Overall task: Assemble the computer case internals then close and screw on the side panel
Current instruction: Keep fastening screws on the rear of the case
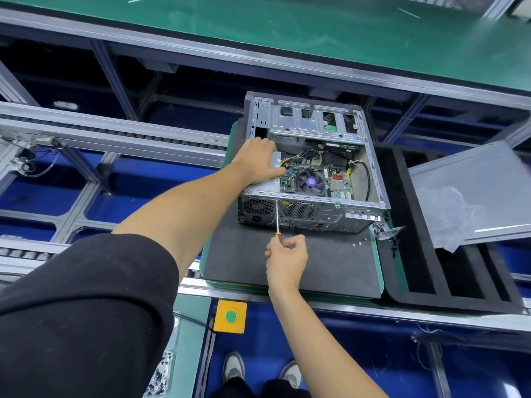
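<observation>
surface: dark mat (330,268) | on: conveyor frame (115,133) | behind: green bench (287,33)

Case opening: I see the computer case (313,165) open on top, but my left hand (258,162) fills its left part, over the power supply.
Rear face: screwdriver (276,216) shaft stands against it, gripped by my right hand (286,259).
Mat front: dark mat (330,268) bare right of that hand; loose screws (359,242) near case corner.
Right side: side panel (474,193) and plastic bag (451,214) cover the foam tray (425,268).
</observation>
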Motion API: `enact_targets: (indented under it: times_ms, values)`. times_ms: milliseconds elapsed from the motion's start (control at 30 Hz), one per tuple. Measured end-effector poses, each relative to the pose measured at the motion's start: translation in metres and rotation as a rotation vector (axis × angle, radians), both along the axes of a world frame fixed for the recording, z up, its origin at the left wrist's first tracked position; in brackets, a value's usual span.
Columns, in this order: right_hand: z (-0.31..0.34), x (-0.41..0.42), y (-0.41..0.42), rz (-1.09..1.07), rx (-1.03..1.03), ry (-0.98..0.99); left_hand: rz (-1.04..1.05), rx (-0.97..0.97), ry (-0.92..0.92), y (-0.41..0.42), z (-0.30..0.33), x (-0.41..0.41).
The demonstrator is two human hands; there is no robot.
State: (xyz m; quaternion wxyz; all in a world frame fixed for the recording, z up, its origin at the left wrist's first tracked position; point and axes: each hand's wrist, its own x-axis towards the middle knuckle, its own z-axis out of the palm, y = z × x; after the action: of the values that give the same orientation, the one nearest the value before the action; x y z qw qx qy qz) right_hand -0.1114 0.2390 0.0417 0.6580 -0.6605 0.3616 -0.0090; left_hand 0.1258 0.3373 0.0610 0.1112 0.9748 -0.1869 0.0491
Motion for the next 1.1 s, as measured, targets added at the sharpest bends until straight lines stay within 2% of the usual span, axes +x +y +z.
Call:
enact_targets:
  times_ms: [267,433,967,1100]
  values:
    - [0.0031,-0.0013,-0.0032,0.037,-0.046,0.027,-0.04,0.178,0.009,-0.0007,-0.0012,0.0005]
    - [-0.0008,0.0017,-0.0024,0.018,0.06,0.035,-0.047,0.178,-0.003,-0.0003,-0.0015,0.0015]
    - [-0.0035,-0.0049,-0.0036,0.011,0.009,0.035,-0.051,0.158,-0.024,0.0005,-0.0055,0.0038]
    - [-0.0016,-0.0044,-0.0047,0.037,0.166,0.061,-0.051,0.162,-0.024,-0.0003,-0.0065,0.004]
